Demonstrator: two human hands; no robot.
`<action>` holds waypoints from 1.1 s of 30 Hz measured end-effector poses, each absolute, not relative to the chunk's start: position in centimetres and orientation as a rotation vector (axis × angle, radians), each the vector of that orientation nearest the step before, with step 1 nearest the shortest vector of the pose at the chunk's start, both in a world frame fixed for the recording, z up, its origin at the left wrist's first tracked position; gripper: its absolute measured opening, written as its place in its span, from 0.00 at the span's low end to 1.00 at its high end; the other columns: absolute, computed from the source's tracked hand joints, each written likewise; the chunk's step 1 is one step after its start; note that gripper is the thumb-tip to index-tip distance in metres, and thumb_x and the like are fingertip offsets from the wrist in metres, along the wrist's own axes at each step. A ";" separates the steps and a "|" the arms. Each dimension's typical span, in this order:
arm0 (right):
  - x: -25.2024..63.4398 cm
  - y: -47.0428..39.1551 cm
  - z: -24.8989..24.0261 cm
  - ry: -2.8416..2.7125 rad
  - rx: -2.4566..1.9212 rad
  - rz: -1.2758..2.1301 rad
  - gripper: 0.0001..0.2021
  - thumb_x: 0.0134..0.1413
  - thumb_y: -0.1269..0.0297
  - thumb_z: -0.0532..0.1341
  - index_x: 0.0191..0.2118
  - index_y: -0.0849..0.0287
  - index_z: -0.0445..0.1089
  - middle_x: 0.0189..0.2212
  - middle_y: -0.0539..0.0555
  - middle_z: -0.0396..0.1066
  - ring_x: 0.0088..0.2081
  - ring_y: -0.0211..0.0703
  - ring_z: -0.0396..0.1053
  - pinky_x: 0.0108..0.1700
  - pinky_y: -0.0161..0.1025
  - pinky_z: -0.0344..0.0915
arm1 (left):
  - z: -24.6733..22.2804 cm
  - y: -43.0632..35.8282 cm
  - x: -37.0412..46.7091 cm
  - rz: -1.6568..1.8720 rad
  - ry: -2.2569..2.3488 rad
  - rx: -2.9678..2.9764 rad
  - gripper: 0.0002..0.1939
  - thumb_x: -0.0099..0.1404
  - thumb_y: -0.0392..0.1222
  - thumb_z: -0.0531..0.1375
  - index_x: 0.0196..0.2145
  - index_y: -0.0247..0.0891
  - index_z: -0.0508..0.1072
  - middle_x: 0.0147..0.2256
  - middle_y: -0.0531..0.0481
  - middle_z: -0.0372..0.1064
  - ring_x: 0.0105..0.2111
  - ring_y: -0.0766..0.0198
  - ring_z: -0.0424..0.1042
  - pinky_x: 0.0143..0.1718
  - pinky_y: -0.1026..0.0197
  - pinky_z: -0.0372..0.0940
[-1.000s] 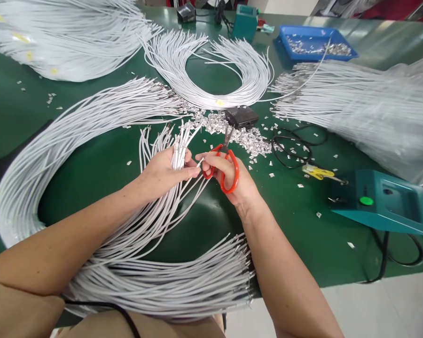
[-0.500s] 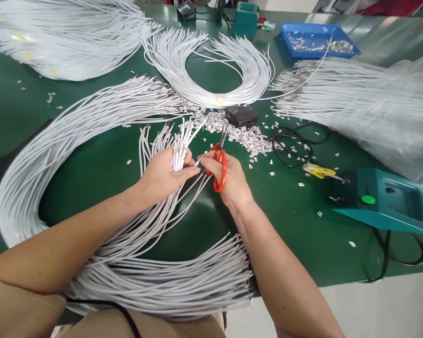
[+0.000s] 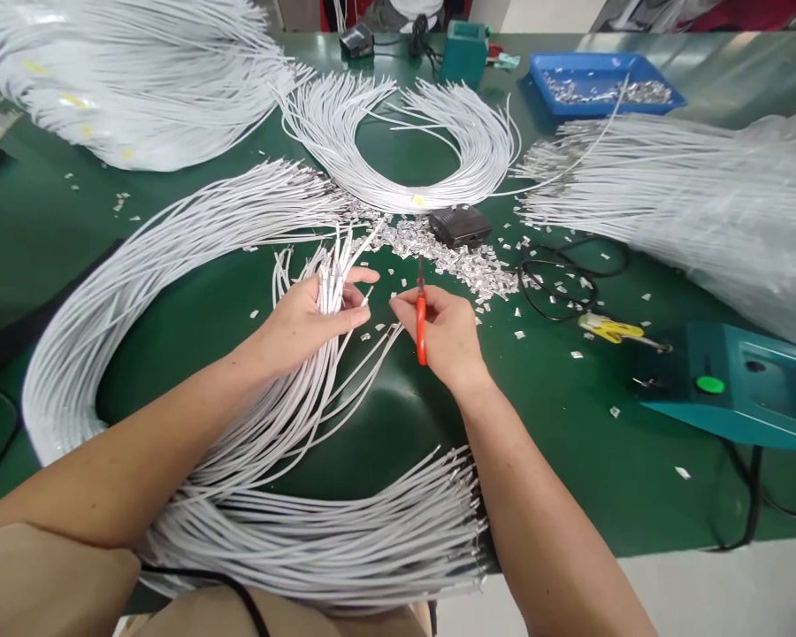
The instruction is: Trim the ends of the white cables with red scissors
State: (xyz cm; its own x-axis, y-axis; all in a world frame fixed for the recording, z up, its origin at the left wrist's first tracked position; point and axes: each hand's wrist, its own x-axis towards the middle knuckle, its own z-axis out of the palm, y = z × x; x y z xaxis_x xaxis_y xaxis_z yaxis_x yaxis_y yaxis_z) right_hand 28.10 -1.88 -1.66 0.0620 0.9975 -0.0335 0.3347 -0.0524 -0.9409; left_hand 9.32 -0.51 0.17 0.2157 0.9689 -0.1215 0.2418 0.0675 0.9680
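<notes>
Scissors [image 3: 421, 318] turned edge-on, long axis fore-and-aft, tips pointing forward

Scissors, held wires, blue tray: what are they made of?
Scissors: grey blades look metal; smooth orange-red handle, probably plastic.
Held wires: smooth white jackets, flexible by their curves; plastic or rubber, can't tell.
Blue tray: likely moulded plastic, evenly coloured, smooth walls.

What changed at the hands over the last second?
The right hand moved right, its fingertips coming away from the wire end at the left hand, whose fingers spread slightly. The red-handled scissors, still in the right hand, turned nearly edge-on. Unchanged: left hand's grip on the white wire bundle; blue tray and black pedal stayed put.
</notes>
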 end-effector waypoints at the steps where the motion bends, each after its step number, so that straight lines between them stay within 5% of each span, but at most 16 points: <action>1: 28.0 -1.9 -1.8 -1.465 -1.536 0.986 0.08 0.51 0.59 0.62 0.28 0.58 0.71 0.26 0.49 0.69 0.28 0.37 0.60 0.33 0.38 0.58 | 0.2 -0.6 9.4 0.845 1.245 1.404 0.24 0.55 0.45 0.67 0.51 0.42 0.75 0.33 0.52 0.68 0.34 0.64 0.68 0.40 0.58 0.66; 7: 27.9 -2.1 -2.2 -1.989 -1.623 0.519 0.10 0.52 0.67 0.60 0.22 0.58 0.63 0.25 0.51 0.66 0.29 0.39 0.59 0.31 0.38 0.52 | 0.6 -0.6 9.4 0.791 1.257 1.420 0.25 0.56 0.45 0.67 0.52 0.41 0.76 0.33 0.52 0.68 0.34 0.63 0.68 0.42 0.58 0.66; 15: 28.4 -2.0 -3.0 -2.226 -1.628 0.087 0.10 0.58 0.67 0.56 0.27 0.60 0.70 0.25 0.55 0.69 0.30 0.43 0.61 0.33 0.40 0.51 | 0.7 -0.5 9.1 0.770 1.263 1.456 0.24 0.55 0.45 0.68 0.50 0.42 0.77 0.33 0.52 0.69 0.34 0.63 0.69 0.42 0.58 0.66; 33: 29.3 -1.9 -1.6 -2.365 -1.649 -0.032 0.15 0.59 0.72 0.55 0.22 0.61 0.70 0.20 0.55 0.64 0.24 0.39 0.53 0.29 0.41 0.46 | 0.7 0.0 8.4 0.648 1.421 1.642 0.17 0.53 0.47 0.68 0.41 0.41 0.81 0.35 0.50 0.75 0.35 0.59 0.73 0.49 0.52 0.66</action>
